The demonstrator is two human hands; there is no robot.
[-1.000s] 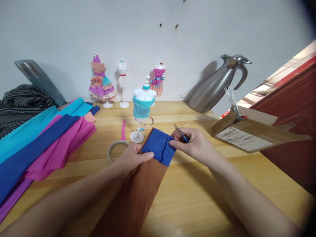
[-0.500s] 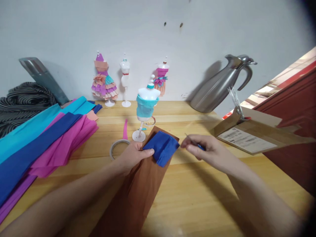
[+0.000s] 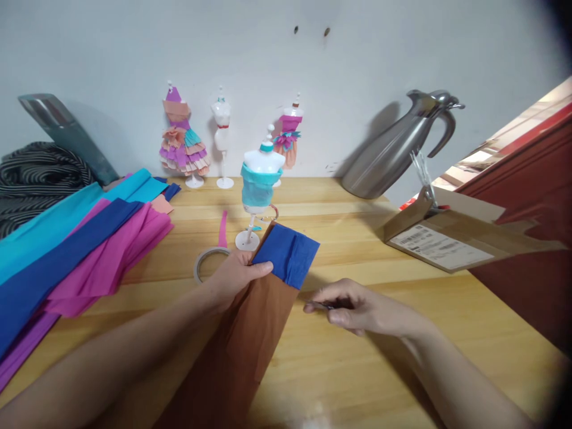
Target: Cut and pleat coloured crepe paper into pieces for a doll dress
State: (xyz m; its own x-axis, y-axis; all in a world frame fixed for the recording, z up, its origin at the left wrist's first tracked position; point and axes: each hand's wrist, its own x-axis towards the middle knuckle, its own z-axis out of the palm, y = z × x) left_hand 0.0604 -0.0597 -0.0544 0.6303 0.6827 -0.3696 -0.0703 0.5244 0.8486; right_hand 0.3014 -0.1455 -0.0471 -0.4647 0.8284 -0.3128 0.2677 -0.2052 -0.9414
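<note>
My left hand point(image 3: 239, 274) is closed on a long strip of brown crepe paper point(image 3: 250, 322) and a blue crepe paper piece point(image 3: 288, 247). The blue piece lies creased over the brown strip's far end, with my thumb on its left edge. To the right of the papers, apart from them, my right hand point(image 3: 357, 307) is closed around what looks like small scissors point(image 3: 320, 305); the fingers hide most of them. Just beyond the papers stands a white mini mannequin point(image 3: 264, 159) wrapped in a turquoise paper top point(image 3: 258, 187).
A tape roll point(image 3: 199, 262) and pink strip point(image 3: 223, 229) lie by my left hand. Coloured crepe sheets point(image 3: 111, 253) cover the left side. Dressed mannequins point(image 3: 183, 137) stand along the wall. A metal jug point(image 3: 384, 155) and an open cardboard box point(image 3: 442, 247) are at right.
My right hand has moved down and toward me, away from the blue paper. The blue piece now lies flatter along the brown strip. The view has shifted slightly.
</note>
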